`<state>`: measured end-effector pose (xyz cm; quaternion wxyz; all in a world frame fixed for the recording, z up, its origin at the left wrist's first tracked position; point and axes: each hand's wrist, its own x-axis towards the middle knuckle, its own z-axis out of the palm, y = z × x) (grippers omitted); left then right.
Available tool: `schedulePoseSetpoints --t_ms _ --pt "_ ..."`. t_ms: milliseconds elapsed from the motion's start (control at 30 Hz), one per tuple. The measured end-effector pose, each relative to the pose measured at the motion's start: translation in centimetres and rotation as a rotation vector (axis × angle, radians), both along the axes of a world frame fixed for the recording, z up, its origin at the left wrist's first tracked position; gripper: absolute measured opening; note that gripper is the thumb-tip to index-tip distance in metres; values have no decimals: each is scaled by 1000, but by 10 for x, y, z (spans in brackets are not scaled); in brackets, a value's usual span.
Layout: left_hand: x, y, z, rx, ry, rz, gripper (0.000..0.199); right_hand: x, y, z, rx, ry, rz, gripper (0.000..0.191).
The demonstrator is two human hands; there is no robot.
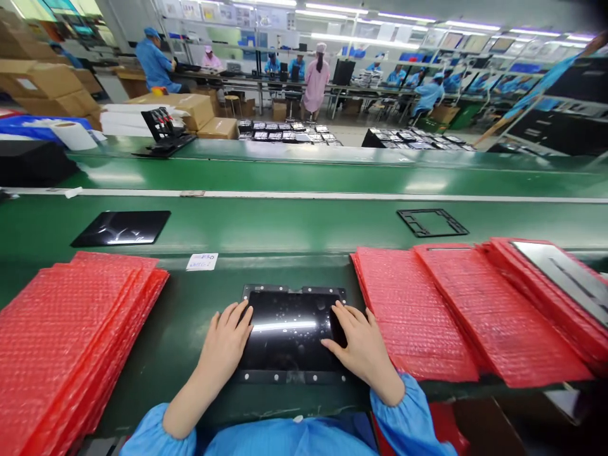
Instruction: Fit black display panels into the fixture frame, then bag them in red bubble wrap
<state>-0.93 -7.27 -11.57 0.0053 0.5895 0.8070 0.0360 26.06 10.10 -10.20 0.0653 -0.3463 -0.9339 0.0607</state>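
Note:
A glossy black panel (289,345) lies flat in a dark frame-like fixture (304,377) with small round studs along its edges, on the green bench. Whitish spots and a bright reflection show on its surface. My left hand (225,342) rests at the panel's left edge, fingers spread and pointing away from me. On the right edge lies my right hand (361,345), its fingers apart and the thumb reaching over the glass. Neither hand is wrapped round anything.
Red bubble-wrap sleeves (71,329) are piled at left, more sleeves (418,304) at right. Beyond are another black panel (123,228), a white label (202,261), a thin black frame (432,223) and a black stand (164,133). People work at far benches.

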Motion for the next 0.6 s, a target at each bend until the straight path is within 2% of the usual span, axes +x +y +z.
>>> schedulePoseSetpoints --t_ms 33,100,167,200,400,500,600 --pt "-2 -3 -4 -4 -21 -27 49 1 -1 -1 -12 -16 10 73" --pt "-4 -8 -10 -54 -76 -57 74 4 -2 -5 -25 -46 23 80" --pt "-5 -11 -12 -116 -125 -43 94 5 -3 -9 -19 -57 21 80" --pt "-4 -12 -12 -139 -136 -24 96 6 -2 -9 -13 -54 17 78" --pt "2 -12 -4 -151 -160 -21 83 -1 -1 -2 0 -38 4 78" --pt "10 -10 -3 -114 -140 32 78 -25 -5 2 52 -15 -62 62" --pt "18 -7 -6 -57 -99 83 73 -61 -12 -2 68 80 56 46"
